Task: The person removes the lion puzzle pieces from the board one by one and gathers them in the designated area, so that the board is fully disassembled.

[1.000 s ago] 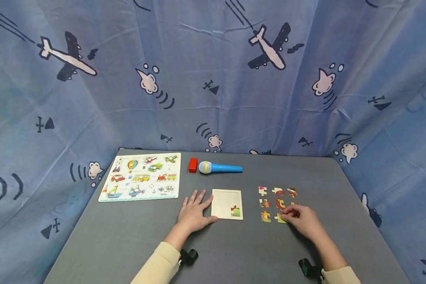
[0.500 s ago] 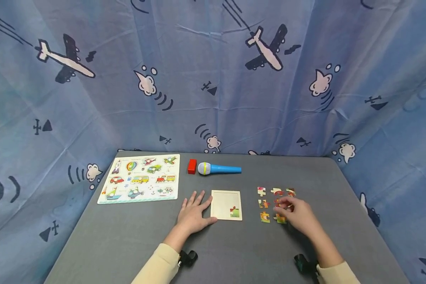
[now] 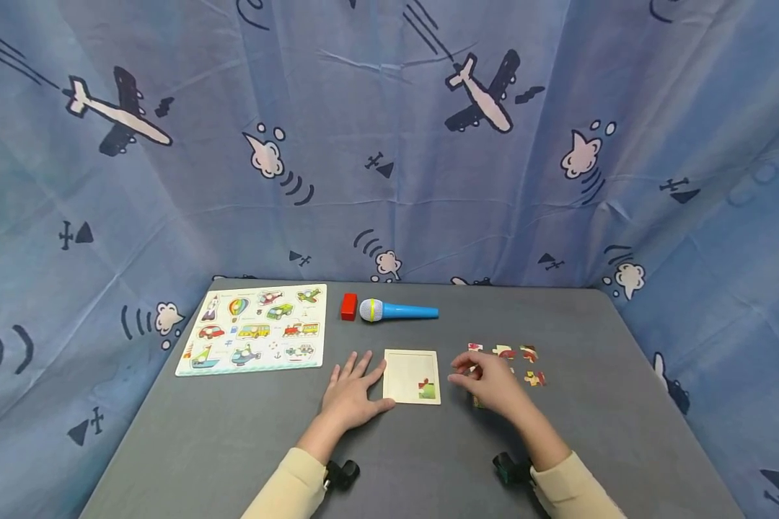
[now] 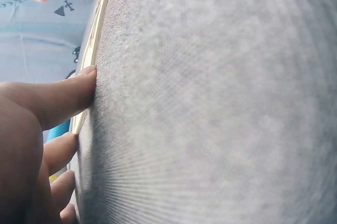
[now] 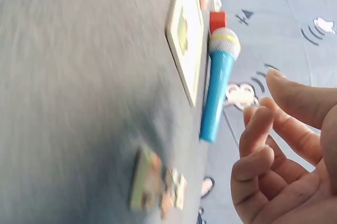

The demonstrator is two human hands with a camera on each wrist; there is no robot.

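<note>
My left hand [image 3: 349, 395] lies spread on the table at the left side of a small wooden puzzle tray [image 3: 405, 371]. Its thumb and index finger touch the tray's edge, as the left wrist view shows. One green-and-red puzzle piece [image 3: 426, 389] sits in the tray's lower right corner. My right hand [image 3: 493, 380] hovers between the tray and the loose jigsaw pieces [image 3: 503, 352], its fingers loosely bent. In the right wrist view, the right hand [image 5: 289, 155] shows no piece between thumb and index finger. It hides some pieces in the head view.
A blue toy microphone [image 3: 402, 311] and a red block [image 3: 348, 306] lie behind the tray. At the left is a vehicle picture board [image 3: 253, 329]. A patterned curtain [image 3: 389, 144] hangs beyond the grey table [image 3: 234, 432].
My right hand has moved left from the right side of the loose pieces to their left side, closer to the tray. My left hand stays at the tray.
</note>
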